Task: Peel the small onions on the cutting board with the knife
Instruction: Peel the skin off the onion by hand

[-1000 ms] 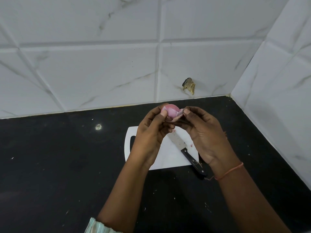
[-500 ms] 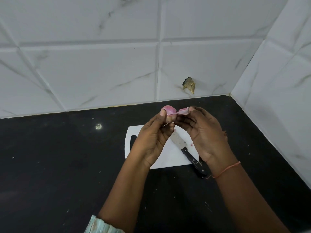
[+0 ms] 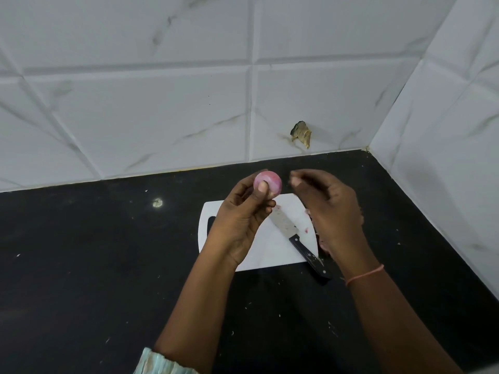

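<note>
Onion (image 3: 268,184) sits pinched in left hand (image 3: 240,220) grip, above cutting board (image 3: 272,249).

Black speckled table (image 3: 108,265) held a white cutting board (image 3: 270,252); knife (image 3: 299,241) lay across it, handle overhanging onto table.

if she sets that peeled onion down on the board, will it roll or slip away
The onion looks round and smooth, so it would probably roll on the flat cutting board. Its glossy pink surface suggests it may be slippery. The left hand holds it with fingertips alone, so it is likely light.
</note>
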`<move>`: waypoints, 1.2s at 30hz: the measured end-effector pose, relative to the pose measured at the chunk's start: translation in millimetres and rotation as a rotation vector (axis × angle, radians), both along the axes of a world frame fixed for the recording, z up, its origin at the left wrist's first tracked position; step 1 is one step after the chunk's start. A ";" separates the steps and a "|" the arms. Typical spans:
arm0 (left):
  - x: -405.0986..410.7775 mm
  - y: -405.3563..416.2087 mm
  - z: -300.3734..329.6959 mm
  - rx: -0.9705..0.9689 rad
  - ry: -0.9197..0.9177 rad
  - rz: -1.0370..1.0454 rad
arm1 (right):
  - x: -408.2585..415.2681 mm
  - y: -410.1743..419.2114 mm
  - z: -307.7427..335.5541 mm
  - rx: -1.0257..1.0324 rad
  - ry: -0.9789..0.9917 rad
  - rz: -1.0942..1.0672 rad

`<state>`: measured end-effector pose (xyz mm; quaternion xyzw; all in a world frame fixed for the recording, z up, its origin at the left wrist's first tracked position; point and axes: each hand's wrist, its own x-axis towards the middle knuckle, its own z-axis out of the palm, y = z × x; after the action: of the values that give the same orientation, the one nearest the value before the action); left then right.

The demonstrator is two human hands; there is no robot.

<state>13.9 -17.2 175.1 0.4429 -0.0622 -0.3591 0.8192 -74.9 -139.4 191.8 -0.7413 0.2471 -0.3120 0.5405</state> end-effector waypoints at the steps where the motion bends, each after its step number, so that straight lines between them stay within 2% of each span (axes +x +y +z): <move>1: -0.7 -0.4 -0.1 0.000 -0.045 0.002 | 0.4 4.8 0.8 -0.039 -0.021 0.058; 8: -0.5 6.2 3.0 0.121 -0.339 0.063 | 4.5 7.8 -2.2 -0.274 -0.077 0.056; 14: -0.4 8.8 7.2 0.135 -0.394 0.077 | 4.8 4.1 -1.9 -0.519 -0.101 0.054; 18: -0.8 10.3 11.1 0.131 -0.402 0.094 | 3.9 2.3 -1.1 -0.495 -0.121 0.091; 29: -2.3 10.2 9.0 0.163 -0.390 0.089 | 4.9 13.1 -7.5 -0.625 -0.181 -0.005; 33: -4.2 9.4 8.6 0.143 -0.367 0.057 | 5.4 10.3 -8.6 -0.527 -0.210 -0.050; 36: -2.7 9.9 9.7 0.131 -0.360 0.067 | 4.3 10.1 -5.6 -0.375 -0.212 0.015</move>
<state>11.2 -7.4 184.8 0.5542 -0.1696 -0.2499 0.7757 -70.6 -129.3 186.2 -0.7937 0.1212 -0.4245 0.4185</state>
